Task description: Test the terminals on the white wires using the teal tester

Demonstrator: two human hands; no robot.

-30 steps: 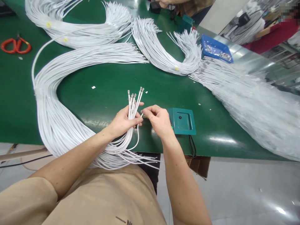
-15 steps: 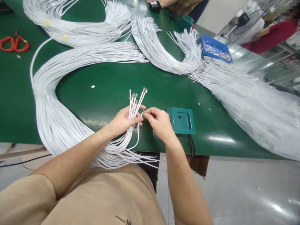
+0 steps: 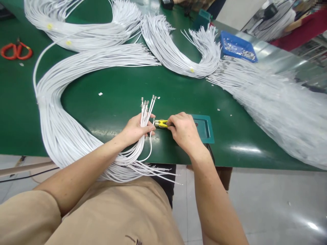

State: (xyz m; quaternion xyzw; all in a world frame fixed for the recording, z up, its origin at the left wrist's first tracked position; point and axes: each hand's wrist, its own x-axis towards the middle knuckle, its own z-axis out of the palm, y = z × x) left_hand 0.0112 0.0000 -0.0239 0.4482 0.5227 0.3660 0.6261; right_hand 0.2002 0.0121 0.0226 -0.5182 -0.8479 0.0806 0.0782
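Note:
My left hand (image 3: 135, 129) is closed round several white wires (image 3: 145, 119), whose metal-tipped ends stick up above the fingers. One wire (image 3: 151, 143) curves apart from the bunch on its right side. Its tip is at my left fingertips. My right hand (image 3: 185, 131) grips a small pair of yellow-handled pliers (image 3: 162, 123), pointing left. The metal jaws are at that single wire's end; I cannot tell whether they touch it. Below my left hand, the wires run down over the table's front edge into a large white bundle (image 3: 68, 136).
Behind my right hand lies a teal tray (image 3: 211, 129). Red-handled scissors (image 3: 16, 51) are at the far left. More wire bundles (image 3: 176, 56) lie across the back, beside a blue tray of small metal parts (image 3: 237, 47). Plastic-covered wires (image 3: 281, 105) fill the right. A person's red sleeve (image 3: 301, 30) shows beyond.
My right hand has let go of the single wire's end and now holds the yellow-handled pliers at it. My left hand stays in place with the bunch.

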